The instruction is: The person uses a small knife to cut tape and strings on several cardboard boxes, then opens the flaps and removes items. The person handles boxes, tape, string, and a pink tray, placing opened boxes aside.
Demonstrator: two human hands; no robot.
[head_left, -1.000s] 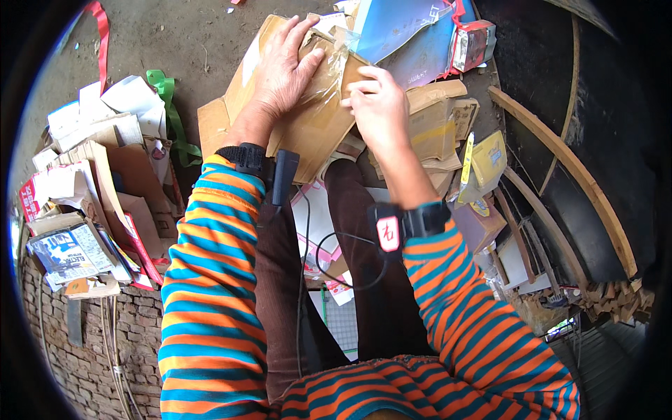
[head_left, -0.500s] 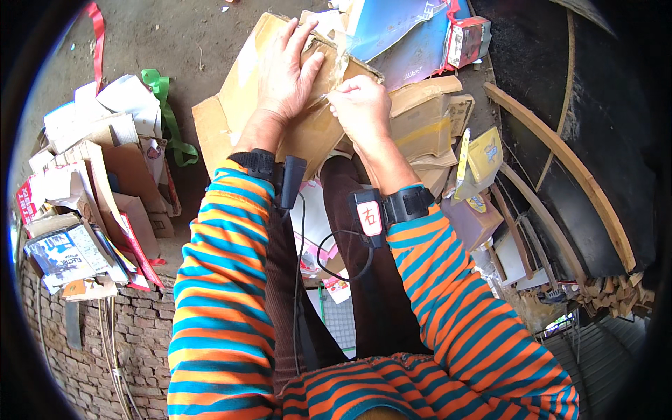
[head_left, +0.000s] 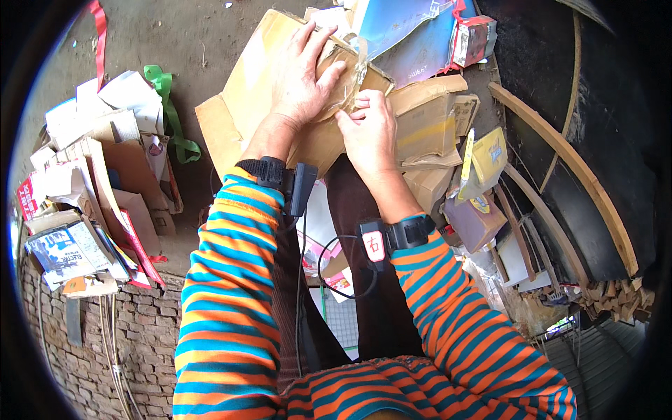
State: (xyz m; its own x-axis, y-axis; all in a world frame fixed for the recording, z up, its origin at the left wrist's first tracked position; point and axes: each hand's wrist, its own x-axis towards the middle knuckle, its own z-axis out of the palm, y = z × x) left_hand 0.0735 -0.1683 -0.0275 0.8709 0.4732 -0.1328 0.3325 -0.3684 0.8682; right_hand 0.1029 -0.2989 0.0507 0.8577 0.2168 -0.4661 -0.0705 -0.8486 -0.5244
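A flattened brown cardboard box [head_left: 255, 77] lies tilted in front of me, above my knees. Spread across its upper face is my left hand [head_left: 302, 87], open and pressing flat with nothing in its grasp. Loose clear packing tape [head_left: 360, 61] stands up from the box's right edge. My right hand [head_left: 371, 129] is closed in a pinch on the tape at that edge, close to the left hand's thumb. The exact spot between the right fingertips is partly hidden.
On the left is a stack of flattened cartons and paper [head_left: 105, 175] beside a green ribbon [head_left: 164, 105]. More folded cardboard [head_left: 427, 126] lies right of my hands, with a blue printed sheet [head_left: 406, 35] beyond. Curved wooden strips [head_left: 574, 175] line the right side.
My right hand has drawn slightly toward me and right, with its fingers curled tighter. The tape stands up in a larger loop. The left hand stays flat on the box.
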